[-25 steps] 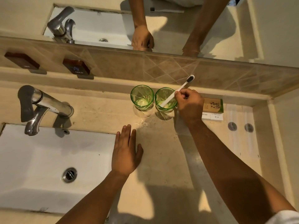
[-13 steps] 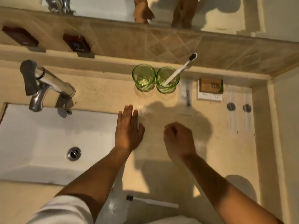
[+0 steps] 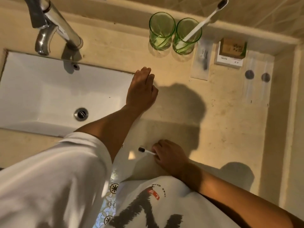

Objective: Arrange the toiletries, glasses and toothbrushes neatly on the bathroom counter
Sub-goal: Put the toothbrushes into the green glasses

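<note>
Reading upside down on the white box [image 3: 227,60] beside the right-hand glass, the word "HOTEL" is legible; the smaller print next to it is too blurred to make out, and a brown carton [image 3: 233,48] with a dark floral mark sits on top of it. The white shirt [image 3: 164,204] at the bottom edge carries bold black brushstrokes, a small red patch and a curved line of tiny letters that cannot be read.

The right hand [image 3: 171,156] rests at the near edge of the bench [image 3: 222,129], its fingers [image 3: 156,148] curled closed around the white handle of a toothbrush [image 3: 145,150]. The dark bristle head pokes out past the fingertips, pointing toward the sink [image 3: 41,96]. The left hand [image 3: 141,91] lies on the bench at the sink's right rim, fingers loosely bent, gripping nothing.

Beyond the sink's far right corner stand two green glasses side by side, touching or nearly so: the left glass [image 3: 161,32] empty, the right glass [image 3: 187,37] holding a second white toothbrush [image 3: 204,20] that leans against the back ledge. Just right of that glass lies a clear sachet [image 3: 201,63] with a dark item inside. The chrome tap [image 3: 54,25] rises behind the sink.
</note>
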`<state>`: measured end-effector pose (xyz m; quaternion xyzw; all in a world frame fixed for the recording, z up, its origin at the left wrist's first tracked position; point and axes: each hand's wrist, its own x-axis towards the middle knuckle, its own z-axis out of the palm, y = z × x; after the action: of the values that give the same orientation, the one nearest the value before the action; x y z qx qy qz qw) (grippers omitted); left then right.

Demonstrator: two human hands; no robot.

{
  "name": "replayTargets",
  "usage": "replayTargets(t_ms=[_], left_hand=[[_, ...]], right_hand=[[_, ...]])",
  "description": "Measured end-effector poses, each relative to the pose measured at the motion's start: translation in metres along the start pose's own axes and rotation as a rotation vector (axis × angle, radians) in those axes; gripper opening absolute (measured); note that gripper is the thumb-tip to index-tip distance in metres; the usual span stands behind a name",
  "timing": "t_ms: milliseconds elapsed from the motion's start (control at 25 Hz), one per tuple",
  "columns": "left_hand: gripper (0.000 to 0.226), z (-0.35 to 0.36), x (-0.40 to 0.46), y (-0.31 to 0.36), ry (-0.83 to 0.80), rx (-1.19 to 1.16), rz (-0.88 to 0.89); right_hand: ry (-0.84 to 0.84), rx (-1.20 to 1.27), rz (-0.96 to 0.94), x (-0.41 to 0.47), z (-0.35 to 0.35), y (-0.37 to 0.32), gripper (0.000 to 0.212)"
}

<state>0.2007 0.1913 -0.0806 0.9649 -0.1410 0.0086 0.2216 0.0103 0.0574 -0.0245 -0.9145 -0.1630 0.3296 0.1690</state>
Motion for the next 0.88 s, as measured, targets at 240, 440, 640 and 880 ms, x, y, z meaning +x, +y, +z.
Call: replayTargets(t_ms=[240,440,640,880], left_hand=[[0.031,0.001,0.001,-0.003,0.002,-0.023,0.01],[0.036,0.003,0.0,-0.005,0.0,0.021,0.038],[0.044,0.005,0.005,-0.007,0.003,0.035,0.024],[0.044,0.006,0.003,-0.005,-0.005,0.017,-0.004]], right_hand=[[0.086,0.316,0.169,0.007,-0.023,0.019,0.011],[0.33,0.636,0.429,0.031,-0.091,0.043,0.007],[0.626,0.883,0.379,0.082,-0.17,0.048,0.005],[0.815,1.018,0.089,0.134,-0.252,0.036,0.012]])
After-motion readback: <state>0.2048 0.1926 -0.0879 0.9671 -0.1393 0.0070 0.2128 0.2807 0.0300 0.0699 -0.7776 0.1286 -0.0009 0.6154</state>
